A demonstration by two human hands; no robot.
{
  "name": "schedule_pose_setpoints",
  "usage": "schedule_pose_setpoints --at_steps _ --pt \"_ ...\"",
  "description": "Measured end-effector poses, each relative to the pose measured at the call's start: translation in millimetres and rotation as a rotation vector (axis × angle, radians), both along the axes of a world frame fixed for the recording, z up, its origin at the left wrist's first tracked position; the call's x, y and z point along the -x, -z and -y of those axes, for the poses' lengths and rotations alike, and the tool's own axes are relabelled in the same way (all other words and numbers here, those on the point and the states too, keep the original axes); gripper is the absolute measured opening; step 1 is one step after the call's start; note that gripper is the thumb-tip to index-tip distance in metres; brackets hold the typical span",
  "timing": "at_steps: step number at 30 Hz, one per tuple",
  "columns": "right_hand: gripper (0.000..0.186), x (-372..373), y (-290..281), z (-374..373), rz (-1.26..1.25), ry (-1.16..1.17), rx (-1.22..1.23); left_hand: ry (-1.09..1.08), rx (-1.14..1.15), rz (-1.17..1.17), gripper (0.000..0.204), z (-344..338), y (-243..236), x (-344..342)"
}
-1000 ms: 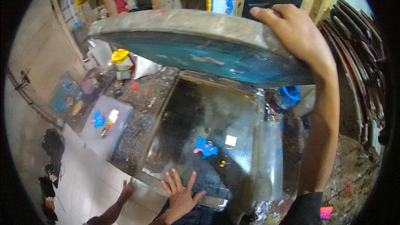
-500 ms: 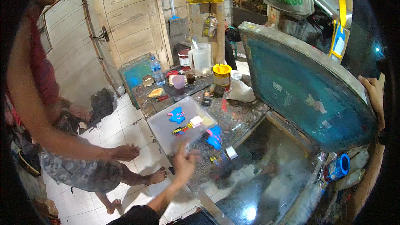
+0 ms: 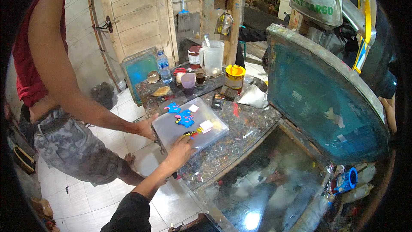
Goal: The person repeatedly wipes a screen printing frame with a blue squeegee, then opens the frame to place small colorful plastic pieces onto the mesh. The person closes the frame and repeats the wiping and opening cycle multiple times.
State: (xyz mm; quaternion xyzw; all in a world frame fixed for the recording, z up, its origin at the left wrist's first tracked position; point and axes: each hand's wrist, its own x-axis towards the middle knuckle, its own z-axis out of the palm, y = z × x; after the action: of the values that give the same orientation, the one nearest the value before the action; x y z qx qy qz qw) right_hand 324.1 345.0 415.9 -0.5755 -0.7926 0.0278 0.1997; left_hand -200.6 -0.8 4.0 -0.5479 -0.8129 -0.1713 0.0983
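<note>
My left hand (image 3: 180,151) lies on the near edge of a stack of clear plastic sheets (image 3: 171,139), fingers stretched out beside a small black and yellow print. Blue and pink printed shapes (image 3: 185,119) and small white patches (image 3: 206,125) show on the sheets. A co-worker's hand (image 3: 148,127) touches the stack's left edge. At the far right, part of my right hand or wrist (image 3: 389,114) shows behind the rim of a raised screen-printing frame (image 3: 313,90); its fingers are hidden.
Beyond the stack stand a water bottle (image 3: 163,68), a clear pitcher (image 3: 212,58), a purple cup (image 3: 188,83) and a yellow tub (image 3: 234,77). A glass panel (image 3: 266,180) lies under the raised frame. A blue-rimmed container (image 3: 345,180) sits at right.
A second set of prints, off the stack's right side before, now lies over it. My left hand has moved left and up onto the sheets. The co-worker's hand has reached the stack.
</note>
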Motion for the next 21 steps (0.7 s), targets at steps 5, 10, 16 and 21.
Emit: schedule_pose_setpoints --at_steps 5,10,16,21 --pt "0.059 -17.9 10.5 -25.2 0.085 -0.234 -0.211 0.027 0.139 0.085 0.008 -6.0 -11.4 27.6" --pt "0.053 -27.7 28.5 -34.4 -0.151 0.117 -0.211 0.090 0.065 0.207 0.013 -18.3 -26.9 49.8" --pt "0.048 -18.2 27.7 -12.4 0.039 -0.092 -0.185 0.035 0.115 0.146 0.022 -27.0 -89.5 84.8" --pt "0.054 -9.7 21.7 -10.1 -0.041 -0.075 -0.191 0.530 0.120 0.114 0.023 -55.0 -123.0 40.5"
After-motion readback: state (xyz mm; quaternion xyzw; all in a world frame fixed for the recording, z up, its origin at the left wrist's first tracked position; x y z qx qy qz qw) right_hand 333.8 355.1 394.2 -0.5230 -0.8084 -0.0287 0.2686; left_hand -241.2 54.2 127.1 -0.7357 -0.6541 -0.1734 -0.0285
